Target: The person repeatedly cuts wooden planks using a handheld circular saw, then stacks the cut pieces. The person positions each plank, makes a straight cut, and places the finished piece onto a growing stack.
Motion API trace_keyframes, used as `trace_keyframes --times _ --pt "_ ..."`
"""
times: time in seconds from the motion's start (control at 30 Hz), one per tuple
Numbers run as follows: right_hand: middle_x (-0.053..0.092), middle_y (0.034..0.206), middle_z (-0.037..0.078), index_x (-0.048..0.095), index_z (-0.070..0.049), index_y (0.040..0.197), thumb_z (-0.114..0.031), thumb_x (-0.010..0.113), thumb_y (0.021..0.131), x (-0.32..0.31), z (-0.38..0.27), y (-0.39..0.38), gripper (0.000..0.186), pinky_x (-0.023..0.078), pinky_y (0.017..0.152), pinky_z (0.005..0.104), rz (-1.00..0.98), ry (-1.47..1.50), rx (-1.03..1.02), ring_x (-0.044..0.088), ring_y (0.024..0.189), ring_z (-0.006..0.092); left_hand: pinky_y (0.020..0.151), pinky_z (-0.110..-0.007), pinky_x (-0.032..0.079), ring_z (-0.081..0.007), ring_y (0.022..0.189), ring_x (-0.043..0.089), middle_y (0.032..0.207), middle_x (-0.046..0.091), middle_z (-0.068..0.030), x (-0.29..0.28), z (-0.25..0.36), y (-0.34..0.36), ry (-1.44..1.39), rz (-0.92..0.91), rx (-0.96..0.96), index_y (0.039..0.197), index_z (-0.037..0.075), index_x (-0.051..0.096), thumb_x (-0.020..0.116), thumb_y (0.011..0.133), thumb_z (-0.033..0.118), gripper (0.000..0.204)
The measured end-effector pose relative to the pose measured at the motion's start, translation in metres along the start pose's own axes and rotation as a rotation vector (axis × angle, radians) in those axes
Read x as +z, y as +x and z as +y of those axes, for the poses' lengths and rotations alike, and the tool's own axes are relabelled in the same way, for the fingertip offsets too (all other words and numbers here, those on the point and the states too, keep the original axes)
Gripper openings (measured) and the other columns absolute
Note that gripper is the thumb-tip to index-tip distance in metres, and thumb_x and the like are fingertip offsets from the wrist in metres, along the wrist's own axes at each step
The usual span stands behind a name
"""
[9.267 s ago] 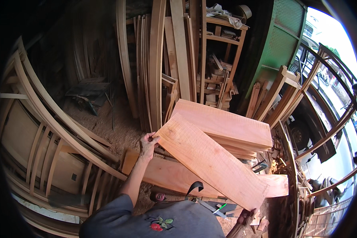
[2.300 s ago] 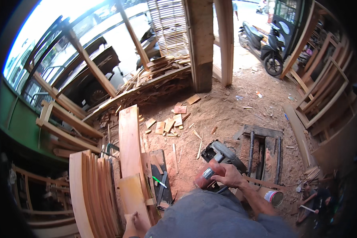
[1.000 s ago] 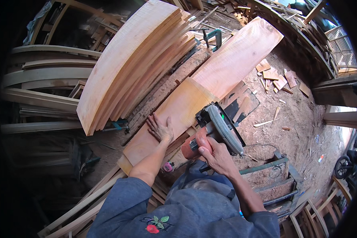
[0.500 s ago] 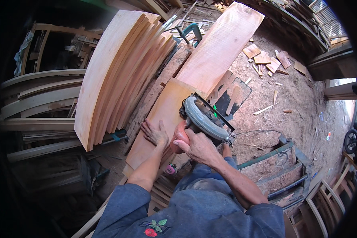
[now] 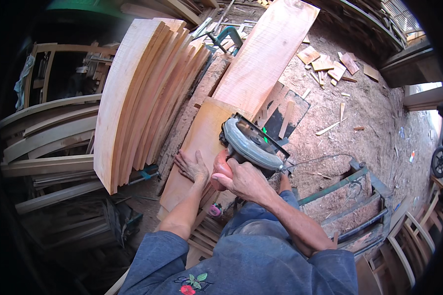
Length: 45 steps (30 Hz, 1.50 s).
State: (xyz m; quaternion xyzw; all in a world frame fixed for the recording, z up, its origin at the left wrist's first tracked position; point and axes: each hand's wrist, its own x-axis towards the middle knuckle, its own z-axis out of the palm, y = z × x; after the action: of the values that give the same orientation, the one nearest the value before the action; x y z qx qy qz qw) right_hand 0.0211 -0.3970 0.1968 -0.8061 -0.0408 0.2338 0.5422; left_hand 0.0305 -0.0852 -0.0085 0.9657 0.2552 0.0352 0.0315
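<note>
My right hand [image 5: 246,179] is closed round the orange handle of a circular saw [image 5: 253,145], whose grey curved guard faces up. The saw sits at the right edge of a yellowish wooden template board [image 5: 206,128]. Under that board's far end runs a long pinkish plank [image 5: 268,56], which reaches away from me. My left hand [image 5: 192,167] lies flat on the near part of the yellowish board, fingers spread, just left of the saw. The saw's blade is hidden from view.
A stack of curved boards [image 5: 128,93] stands left of the bench, near a green clamp [image 5: 229,37]. Wood offcuts [image 5: 325,64] lie on the sawdust-covered floor at right. A green metal frame [image 5: 334,187] and the saw's cord [image 5: 325,157] are close by my right side.
The whole view has shifted slightly as my head moved. Both hands, the saw and the boards keep about the same places relative to each other.
</note>
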Motion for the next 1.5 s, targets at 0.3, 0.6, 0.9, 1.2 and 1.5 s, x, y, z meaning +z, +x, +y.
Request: trace_keyframes --times 0.3,0.6,0.9,1.2,1.5 --pt "0.069 0.077 0.034 0.063 0.008 0.105 -0.063 0.059 0.104 -0.004 0.001 0.002 0.071 0.059 0.07 0.0571 -0.016 -0.005 0.02 0.073 0.078 0.0532 0.125 -0.071 0.02 -0.0432 0.165 0.018 0.176 0.026 -0.0247 0.004 -0.002 0.001 0.014 0.014 0.003 0.17 0.013 0.031 0.053 0.102 0.071 0.092" --pt "0.068 0.079 0.035 0.063 0.006 0.102 -0.061 0.061 0.103 -0.009 0.0 0.003 0.067 0.057 0.073 0.058 -0.041 0.017 0.045 0.071 0.082 0.0552 0.125 -0.071 0.02 -0.043 0.165 0.018 0.176 0.025 -0.0241 0.002 0.0 0.001 0.021 0.007 -0.004 0.17 0.012 0.03 0.053 0.102 0.07 0.092" --pt "0.069 0.082 0.035 0.063 0.005 0.101 -0.062 0.062 0.102 -0.01 0.003 0.005 0.067 0.057 0.074 0.0578 -0.059 0.051 0.059 0.071 0.085 0.0551 0.125 -0.071 0.019 -0.0438 0.165 0.016 0.177 0.023 -0.0241 0.0 0.0 0.0 0.007 -0.006 -0.01 0.171 0.013 0.029 0.053 0.103 0.07 0.092" --pt "0.07 0.084 0.034 0.064 0.004 0.104 -0.06 0.063 0.101 -0.008 0.008 0.009 0.064 0.057 0.076 0.0571 -0.082 0.046 0.06 0.071 0.086 0.0537 0.125 -0.071 0.019 -0.0444 0.165 0.017 0.177 0.023 -0.0244 0.004 -0.003 0.001 0.015 0.006 0.0 0.171 0.013 0.029 0.052 0.103 0.069 0.091" --pt "0.07 0.085 0.033 0.064 0.003 0.105 -0.063 0.062 0.1 -0.003 0.017 0.014 0.067 0.056 0.077 0.0575 -0.07 0.069 0.035 0.071 0.087 0.0538 0.125 -0.07 0.022 -0.0425 0.165 0.019 0.176 0.025 -0.023 0.006 -0.005 0.001 0.059 0.004 0.014 0.171 0.013 0.03 0.051 0.103 0.07 0.091"
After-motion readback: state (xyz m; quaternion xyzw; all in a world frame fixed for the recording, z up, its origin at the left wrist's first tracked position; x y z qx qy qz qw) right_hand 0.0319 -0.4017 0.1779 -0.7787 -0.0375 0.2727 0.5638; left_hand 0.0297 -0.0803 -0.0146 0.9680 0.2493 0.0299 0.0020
